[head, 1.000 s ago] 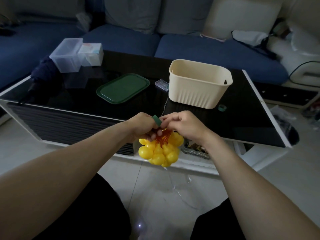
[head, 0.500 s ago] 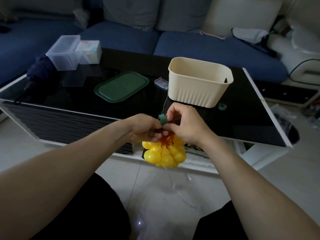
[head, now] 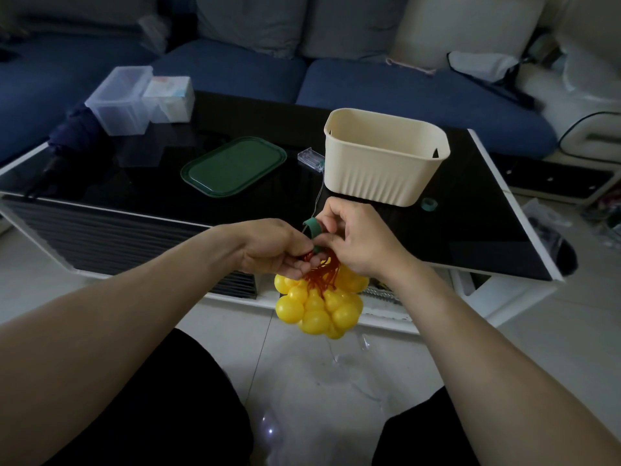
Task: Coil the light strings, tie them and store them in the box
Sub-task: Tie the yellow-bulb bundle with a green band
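Both hands have drifted a touch lower and toward the body vs a second ago, and the green tie strap (head: pixel 313 227) now stands up as a clearer loop above the bundle. Left hand (head: pixel 268 247) is curled shut around the neck of the light string (head: pixel 319 301), pinching the gathered orange wires where they bunch. Right hand (head: pixel 356 240) has thumb and forefinger closed on the strap, w/ the other fingers folded against the wires. Yellow bulbs hang as a cluster below both hands, off the front edge of the table (head: pixel 487 237), above the floor.

Risks, as I read it:
- Strap slips from the right pinch before it closes, so the coil springs loose and bulbs scatter.
- A thin lead runs from the bundle back to the clear battery pack (head: pixel 311 159) on the table (still outside the coil). Pulling the bundle away could drag the pack off the glass or snag the wire.
- Loose clear wire also trails to the floor; a knee could catch it.

Cream box (head: pixel 383 159) sits open just beyond the hands, apparently empty, though its bottom isn't visible.
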A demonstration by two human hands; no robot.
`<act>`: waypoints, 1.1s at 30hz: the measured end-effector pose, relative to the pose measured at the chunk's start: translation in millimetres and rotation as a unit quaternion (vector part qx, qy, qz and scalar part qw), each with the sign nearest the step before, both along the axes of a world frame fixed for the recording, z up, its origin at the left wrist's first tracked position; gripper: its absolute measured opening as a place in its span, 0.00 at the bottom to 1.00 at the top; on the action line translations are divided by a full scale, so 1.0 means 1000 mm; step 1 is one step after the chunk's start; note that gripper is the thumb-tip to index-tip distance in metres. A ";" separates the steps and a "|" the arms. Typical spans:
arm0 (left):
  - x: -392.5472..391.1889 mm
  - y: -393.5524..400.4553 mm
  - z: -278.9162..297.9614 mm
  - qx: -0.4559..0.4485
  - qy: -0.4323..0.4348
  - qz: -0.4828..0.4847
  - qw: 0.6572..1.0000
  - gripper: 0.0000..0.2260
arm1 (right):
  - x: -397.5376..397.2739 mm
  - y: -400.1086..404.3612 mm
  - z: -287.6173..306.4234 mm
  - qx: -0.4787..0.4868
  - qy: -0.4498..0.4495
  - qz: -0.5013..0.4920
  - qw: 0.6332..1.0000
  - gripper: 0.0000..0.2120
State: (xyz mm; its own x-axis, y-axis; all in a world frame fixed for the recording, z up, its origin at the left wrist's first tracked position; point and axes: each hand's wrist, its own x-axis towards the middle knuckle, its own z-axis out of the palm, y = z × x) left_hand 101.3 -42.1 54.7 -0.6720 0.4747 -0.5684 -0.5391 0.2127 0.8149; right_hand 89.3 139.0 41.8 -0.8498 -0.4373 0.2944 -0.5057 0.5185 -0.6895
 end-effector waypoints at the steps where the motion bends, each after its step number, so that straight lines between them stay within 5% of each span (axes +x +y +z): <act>1: 0.001 -0.001 -0.001 -0.003 0.007 -0.014 1.000 0.13 | 0.001 -0.001 -0.001 -0.004 0.000 -0.004 1.000 0.22; 7: 0.004 0.003 -0.004 0.008 0.069 -0.030 0.997 0.26 | 0.003 -0.005 -0.001 -0.043 -0.008 -0.022 0.999 0.21; 15: 0.004 0.003 -0.008 0.013 0.031 -0.042 0.999 0.11 | -0.005 -0.002 -0.005 -0.014 -0.055 -0.041 0.998 0.19; 21: 0.007 0.011 -0.012 -0.046 0.094 -0.052 0.993 0.18 | -0.009 0.003 -0.009 -0.076 -0.120 -0.044 0.989 0.19; 28: 0.004 0.020 -0.008 -0.031 0.141 0.033 0.989 0.16 | -0.007 0.003 -0.011 -0.144 -0.182 -0.130 0.964 0.16; 33: 0.003 0.015 -0.009 -0.049 0.143 0.071 0.986 0.14 | -0.002 0.016 0.004 -0.138 -0.268 -0.011 0.953 0.08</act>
